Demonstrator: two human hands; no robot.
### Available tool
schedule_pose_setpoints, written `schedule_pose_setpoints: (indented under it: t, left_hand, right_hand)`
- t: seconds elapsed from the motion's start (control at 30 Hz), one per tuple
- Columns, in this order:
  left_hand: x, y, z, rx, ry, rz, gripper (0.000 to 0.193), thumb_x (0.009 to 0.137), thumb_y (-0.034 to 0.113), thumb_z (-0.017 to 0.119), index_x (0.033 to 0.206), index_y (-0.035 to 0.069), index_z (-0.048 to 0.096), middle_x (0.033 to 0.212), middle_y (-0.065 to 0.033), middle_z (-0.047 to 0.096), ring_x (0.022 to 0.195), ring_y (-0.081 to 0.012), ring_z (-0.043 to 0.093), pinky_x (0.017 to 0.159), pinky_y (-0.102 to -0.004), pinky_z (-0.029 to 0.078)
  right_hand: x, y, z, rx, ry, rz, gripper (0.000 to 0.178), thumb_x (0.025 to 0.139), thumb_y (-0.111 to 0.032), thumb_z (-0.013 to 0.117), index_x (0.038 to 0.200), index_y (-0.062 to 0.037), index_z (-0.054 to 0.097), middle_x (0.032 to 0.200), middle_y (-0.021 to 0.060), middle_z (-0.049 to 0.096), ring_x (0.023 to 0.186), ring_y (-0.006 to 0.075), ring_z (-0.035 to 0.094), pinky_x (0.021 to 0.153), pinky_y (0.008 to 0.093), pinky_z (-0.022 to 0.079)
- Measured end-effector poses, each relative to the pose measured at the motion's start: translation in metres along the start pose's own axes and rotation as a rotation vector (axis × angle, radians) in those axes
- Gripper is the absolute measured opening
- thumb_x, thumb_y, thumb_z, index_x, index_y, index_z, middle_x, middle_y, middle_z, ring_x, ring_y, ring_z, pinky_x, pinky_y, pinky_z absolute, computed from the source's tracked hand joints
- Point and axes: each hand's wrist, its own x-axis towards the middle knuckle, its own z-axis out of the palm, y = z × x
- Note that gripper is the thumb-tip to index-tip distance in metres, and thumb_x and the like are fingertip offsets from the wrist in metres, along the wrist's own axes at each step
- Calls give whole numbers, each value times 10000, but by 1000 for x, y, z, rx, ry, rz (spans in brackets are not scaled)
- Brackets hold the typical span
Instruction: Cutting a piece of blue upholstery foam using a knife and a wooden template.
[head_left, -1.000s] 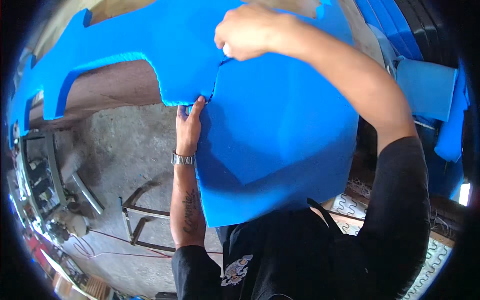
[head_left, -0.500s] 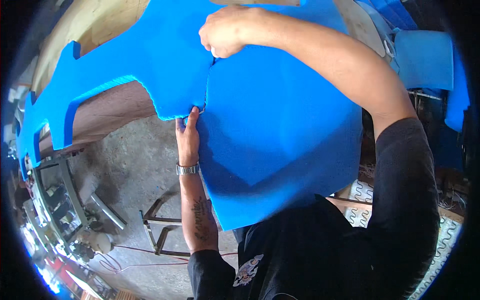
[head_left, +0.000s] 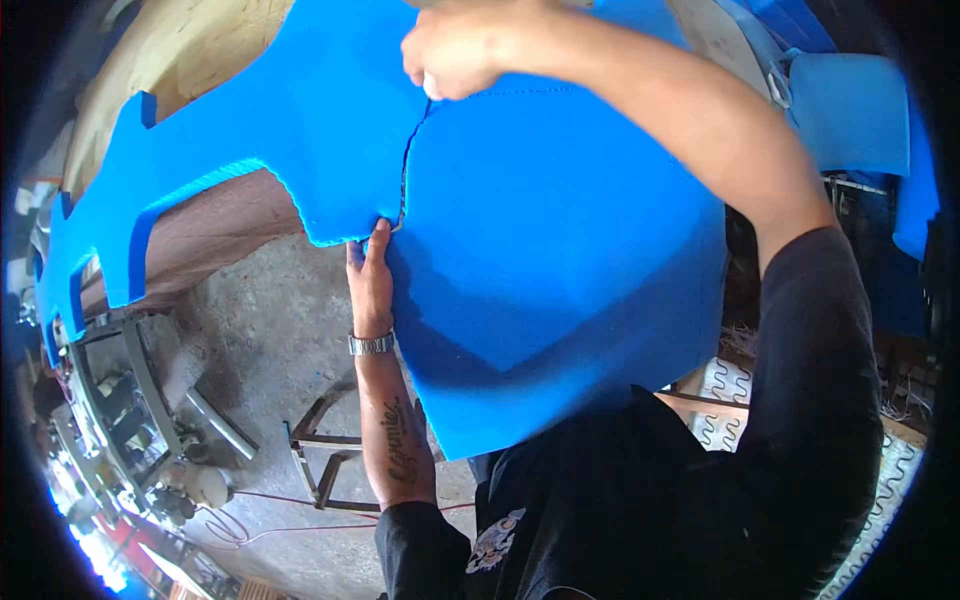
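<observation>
Nearest the body, the broad blue foam sheet reaches from the black shirt up and out over the worktop, with its near part lying close to the shirt. A dark slit runs up from the sheet's left edge, between the broad panel and the notched part; whether it goes right through cannot be told.

To work along this line well, I would hold the two sides level, move in short, even strokes, and keep the steadying thumb just off the path – it sits very near the lower end of the slit.

The left hand, below a metal watch, is clamped on the edge, thumb on top and fingers tucked beneath. Farther out, well apart from it, the right hand is curled closed at the slit's upper end – a small pale spot shows under it, but what it grips I cannot tell.

Beyond, on the concrete floor, stands a metal frame; a paler blue piece lies at upper right.
</observation>
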Motion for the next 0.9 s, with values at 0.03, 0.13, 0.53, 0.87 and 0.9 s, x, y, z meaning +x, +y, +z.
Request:
schedule_pose_setpoints:
  t: [0.03, 0.13, 0.53, 0.87, 0.9]
  left_hand:
    - [-2, 2, -2, 3, 6, 2, 604, 818, 396, 632, 1234, -9, 470, 1153, -102, 552, 1043, -196, 491, 912, -313, 366]
    - [-1, 4, 3, 1, -9, 23, 623, 816, 402, 634, 1246, -12, 457, 1172, -109, 542, 1059, -201, 485, 915, -319, 366]
    - [-3, 14, 6, 44, 36, 27, 593, 822, 379, 636, 1243, 0, 459, 1162, -101, 546, 1044, -197, 493, 904, -324, 372]
    - [0, 18, 12, 45, 33, 14, 564, 819, 383, 632, 1217, 8, 491, 1126, -84, 565, 1020, -185, 499, 888, -307, 375]
    - [1, 19, 17, 43, 21, 18, 564, 819, 383, 632, 1217, 8, 491, 1126, -84, 565, 1020, -185, 499, 888, -307, 375]
  right_hand:
    - [1, 10, -6, 5, 5, -2, 224, 691, -139, 576, 856, -36, 687, 897, 158, 665, 837, 300, 641, 721, 450, 510]
    - [14, 53, -1, 309, -135, -217, 225, 690, -145, 584, 857, -34, 687, 894, 160, 664, 840, 301, 639, 727, 455, 506]
    - [-14, 66, -2, 235, 32, -241, 255, 733, -181, 503, 821, -40, 697, 898, 176, 658, 855, 321, 629, 741, 430, 499]
    - [25, 71, 45, 444, -186, -382, 256, 732, -178, 503, 818, -31, 696, 895, 170, 659, 844, 326, 629, 733, 436, 499]
    - [23, 88, 42, 230, -172, -558, 260, 742, -187, 503, 810, -26, 695, 884, 167, 660, 837, 331, 629, 735, 446, 493]
